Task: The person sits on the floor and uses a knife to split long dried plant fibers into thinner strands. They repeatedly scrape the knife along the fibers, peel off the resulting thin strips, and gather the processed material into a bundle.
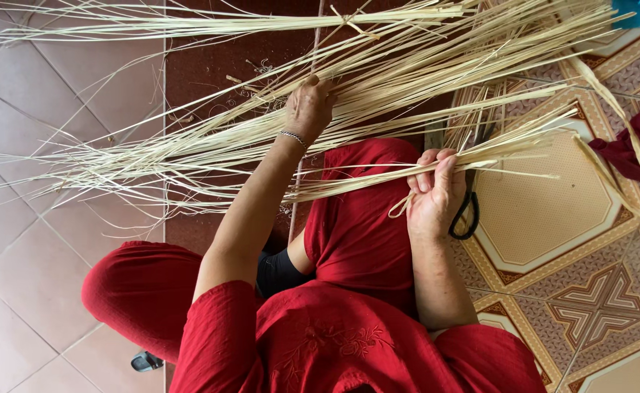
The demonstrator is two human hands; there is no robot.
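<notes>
Many pale straw strips [211, 156] fan across the tiled floor [36, 240], from its plain left side to its patterned right side. The left hand [309, 108] rests palm-down on the strips, fingers curled into them near the middle. The right hand [433, 191] is closed around a gathered bunch of strips [509, 149]. Black-handled scissors [467, 211] lie just beside that hand on the floor.
</notes>
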